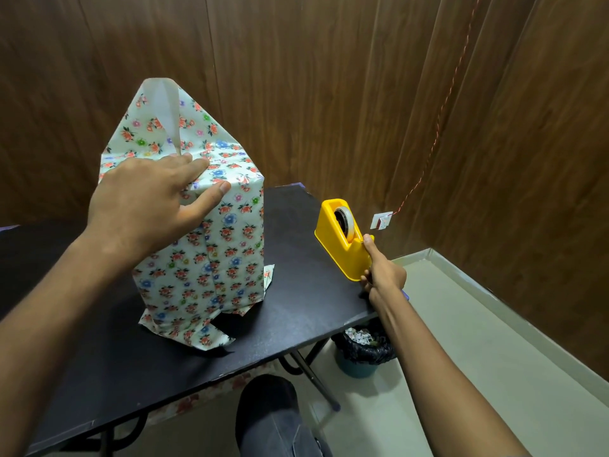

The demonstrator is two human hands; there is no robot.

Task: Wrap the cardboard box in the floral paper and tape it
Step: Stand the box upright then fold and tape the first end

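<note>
A tall box wrapped in floral paper point(217, 252) stands upright on the black table point(296, 311). Loose paper flaps stick up at its top and splay out at its foot. My left hand point(148, 196) presses flat on the folded paper at the box's top, fingers straight. To the right, a yellow tape dispenser point(339, 239) with a roll of tape sits at the table's right edge. My right hand point(382, 275) grips the dispenser's near end, the index finger at the cutter. The cardboard itself is hidden under the paper.
A bin lined with a black bag point(362, 351) stands on the floor under the table's right corner. Wood-panelled walls close in behind and to the right. My knee point(270, 410) is below the table's front edge.
</note>
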